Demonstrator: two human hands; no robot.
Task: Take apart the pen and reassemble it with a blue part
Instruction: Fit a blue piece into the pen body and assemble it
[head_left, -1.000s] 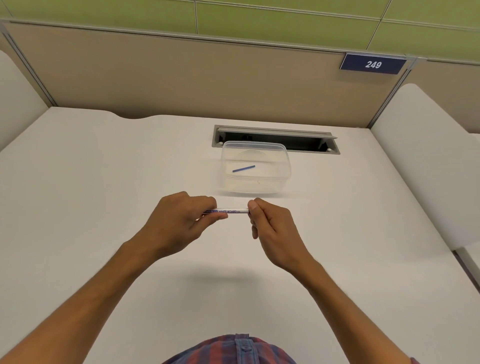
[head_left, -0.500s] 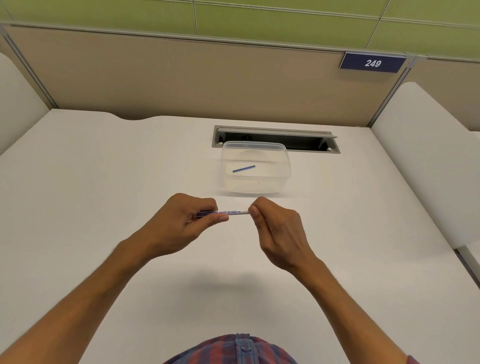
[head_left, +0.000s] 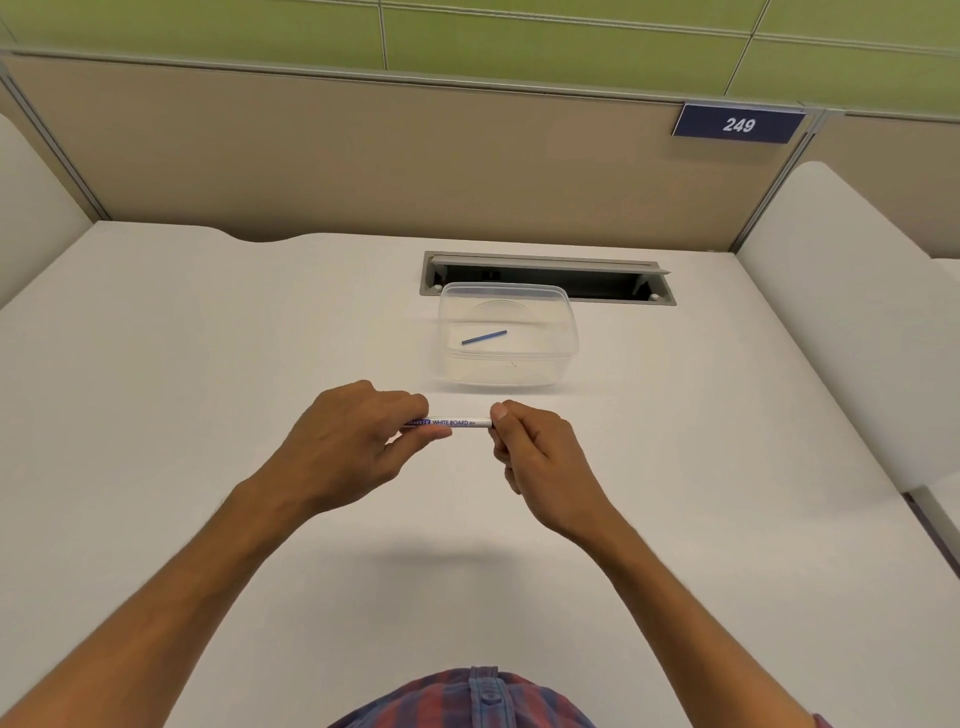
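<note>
A white whiteboard marker is held level above the white bench. Its left part is gripped by the curled fingers of the left hand, and its right end is pinched by the right hand. A blue refill is seen lying in the clear plastic container just beyond the hands.

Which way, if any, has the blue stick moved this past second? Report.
No. The blue stick lies at the same spot and slant inside the clear tub.

Clear tub just beyond hands
</note>
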